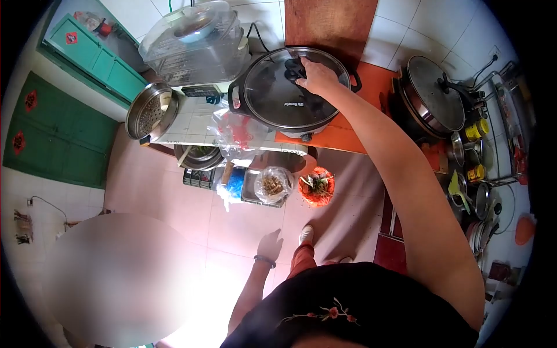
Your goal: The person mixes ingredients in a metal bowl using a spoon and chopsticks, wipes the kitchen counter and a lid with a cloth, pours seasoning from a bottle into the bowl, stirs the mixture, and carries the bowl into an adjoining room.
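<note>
My right hand (318, 76) reaches over the counter, its fingers closed around the black knob of a glass lid (270, 93). The lid rests on a wide black electric pan (235, 98) with side handles. What is inside the pan cannot be made out through the dark glass. Low at my side hangs my left hand (269, 246), a dark bracelet at the wrist. Its fingers are stretched out and hold nothing.
Left of the pan stand a clear plastic rack (191, 58) and a metal colander (134, 119). A second lidded pot (432, 87) is at right. On the floor sit an orange bag of scraps (317, 200) and a clear bag (272, 194).
</note>
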Available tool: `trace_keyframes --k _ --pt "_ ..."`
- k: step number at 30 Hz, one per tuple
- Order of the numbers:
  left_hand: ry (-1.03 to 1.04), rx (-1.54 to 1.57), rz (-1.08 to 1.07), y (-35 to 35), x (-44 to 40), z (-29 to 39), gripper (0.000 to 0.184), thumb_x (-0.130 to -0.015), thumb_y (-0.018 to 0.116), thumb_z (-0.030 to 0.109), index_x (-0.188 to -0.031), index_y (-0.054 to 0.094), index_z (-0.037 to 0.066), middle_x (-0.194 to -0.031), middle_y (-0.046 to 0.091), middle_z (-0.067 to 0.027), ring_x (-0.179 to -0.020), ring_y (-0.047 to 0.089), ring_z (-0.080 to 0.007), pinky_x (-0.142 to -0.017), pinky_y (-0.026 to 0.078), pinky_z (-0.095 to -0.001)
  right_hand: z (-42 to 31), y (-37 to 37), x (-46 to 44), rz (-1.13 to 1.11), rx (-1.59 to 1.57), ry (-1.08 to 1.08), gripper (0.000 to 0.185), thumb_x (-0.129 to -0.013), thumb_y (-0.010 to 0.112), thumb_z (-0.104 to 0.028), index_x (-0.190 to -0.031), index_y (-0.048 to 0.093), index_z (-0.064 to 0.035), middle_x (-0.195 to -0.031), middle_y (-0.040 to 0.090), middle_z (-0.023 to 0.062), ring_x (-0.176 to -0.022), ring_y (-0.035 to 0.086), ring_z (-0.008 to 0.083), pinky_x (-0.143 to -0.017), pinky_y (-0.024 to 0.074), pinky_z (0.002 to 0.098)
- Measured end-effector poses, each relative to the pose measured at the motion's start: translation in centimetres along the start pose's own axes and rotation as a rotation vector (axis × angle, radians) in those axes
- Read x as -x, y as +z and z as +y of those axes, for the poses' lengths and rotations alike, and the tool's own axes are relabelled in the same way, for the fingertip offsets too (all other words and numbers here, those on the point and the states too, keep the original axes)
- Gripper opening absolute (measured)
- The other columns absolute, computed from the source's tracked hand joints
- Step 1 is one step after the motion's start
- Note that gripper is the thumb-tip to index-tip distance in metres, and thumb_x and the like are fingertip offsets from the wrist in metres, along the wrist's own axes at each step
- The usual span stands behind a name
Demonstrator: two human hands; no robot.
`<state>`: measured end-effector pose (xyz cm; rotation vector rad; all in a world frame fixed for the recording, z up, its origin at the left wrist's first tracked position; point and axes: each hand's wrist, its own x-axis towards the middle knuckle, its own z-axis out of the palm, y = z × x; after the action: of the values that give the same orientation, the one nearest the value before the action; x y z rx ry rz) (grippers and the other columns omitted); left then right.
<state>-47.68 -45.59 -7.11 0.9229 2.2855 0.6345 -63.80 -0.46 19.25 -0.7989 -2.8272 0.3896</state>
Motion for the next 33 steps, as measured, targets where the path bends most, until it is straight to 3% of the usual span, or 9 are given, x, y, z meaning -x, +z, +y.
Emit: trace_keyframes --k 7,11,13,16,20,24,28,30,33 --pt "0.063 -0.019 0.01 -0.7 -0.8 1.0 0.04 -0.09 0.051 0.023 -0.126 0.051 0.006 -0.117 0.059 -0.0162 -0.11 0.053 -0.031 -0.103 0.033 -0.042 2.3 -0.8 2.1 0.189 -0.129 -0.069 0.068 -0.084 0.06 -0.04 -0.139 0.035 -0.0074 -0.107 0.061 0.0253 -0.101 0.058 0.0381 -0.087 0.0462 0.0422" --pt "0.285 -0.041 0.09 0.0 -3.0 3.0 0.04 -0.086 0.058 0.02 -0.123 0.054 0.006 -0.112 0.061 -0.016 -0.101 0.058 -0.0328 -0.092 0.044 -0.04 6.7 -3.6 8.4 0.353 -0.414 -0.215 0.061 -0.09 0.057 -0.035 -0.139 0.035 -0.0071 -0.1 0.064 0.0188 -0.09 0.063 0.0277 -0.08 0.0485 0.032" --pt "0.261 -0.03 -0.045 -0.6 -4.0 6.8 0.038 -0.088 0.056 0.02 -0.123 0.053 0.004 -0.117 0.059 -0.0161 -0.108 0.056 -0.0309 -0.098 0.039 -0.0419 10.0 -6.4 14.2 0.282 -0.638 -0.163 0.067 -0.088 0.056 -0.044 -0.137 0.036 -0.003 -0.105 0.063 0.0216 -0.098 0.061 0.0313 -0.086 0.0472 0.0363" --pt "0.4 -0.017 -0.124 1.7 -5.6 10.2 0.038 -0.088 0.058 0.016 -0.123 0.054 0.004 -0.117 0.059 -0.0163 -0.108 0.056 -0.0317 -0.093 0.045 -0.0391 14.2 -12.6 27.8 0.177 -1.003 0.087 0.057 -0.093 0.051 -0.034 -0.141 0.034 -0.0073 -0.114 0.06 0.0119 -0.09 0.062 0.0174 -0.08 0.0487 0.0278" --pt "0.458 0.119 -0.41 6.2 -6.8 16.0 0.037 -0.09 0.056 0.017 -0.123 0.054 0.0 -0.116 0.061 -0.0172 -0.108 0.058 -0.0264 -0.095 0.043 -0.0354 21.4 -17.8 49.1 0.418 -1.383 0.284 0.059 -0.094 0.043 -0.043 -0.14 0.035 -0.0061 -0.119 0.057 0.0136 -0.092 0.062 0.0189 -0.084 0.0482 0.0292" --pt "0.566 -0.003 -0.709 12.9 -6.5 19.0 0.039 -0.092 0.055 0.021 -0.125 0.052 0.0 -0.114 0.061 -0.0186 -0.107 0.059 -0.026 -0.092 0.046 -0.0347 23.2 -17.3 73.8 1.109 -1.346 0.545 0.054 -0.094 0.039 -0.035 -0.134 0.039 0.0009 -0.121 0.055 0.0151 -0.095 0.059 0.0223 -0.088 0.0444 0.0314" --pt "0.716 -0.233 -0.936 19.0 -3.6 24.2 0.043 -0.093 0.053 0.026 -0.126 0.05 -0.001 -0.11 0.062 -0.0211 -0.101 0.062 -0.0282 -0.085 0.049 -0.0364 21.0 -9.0 92.8 1.739 -0.905 1.419 0.052 -0.09 0.049 -0.037 -0.127 0.047 -0.0001 -0.114 0.059 0.0145 -0.093 0.058 0.0213 -0.082 0.0477 0.0321" --pt "0.778 -0.345 -1.013 22.7 -2.1 25.7 0.045 -0.091 0.055 0.027 -0.127 0.05 0.0 -0.112 0.062 -0.0212 -0.1 0.062 -0.0299 -0.084 0.049 -0.0374 20.0 -4.4 97.9 1.503 -0.814 1.814 0.056 -0.088 0.055 -0.037 -0.132 0.044 -0.0054 -0.117 0.055 0.0153 -0.095 0.056 0.0226 -0.082 0.0488 0.0348" --pt "0.87 -0.478 -1.154 25.8 2.5 31.9 0.046 -0.091 0.053 0.028 -0.127 0.048 0.0 -0.118 0.058 -0.0209 -0.103 0.06 -0.0335 -0.086 0.048 -0.0398 21.3 4.1 98.8 1.014 -0.141 1.718 0.063 -0.085 0.06 -0.039 -0.138 0.038 -0.0119 -0.125 0.049 0.0161 -0.104 0.052 0.0258 -0.09 0.0446 0.0387"
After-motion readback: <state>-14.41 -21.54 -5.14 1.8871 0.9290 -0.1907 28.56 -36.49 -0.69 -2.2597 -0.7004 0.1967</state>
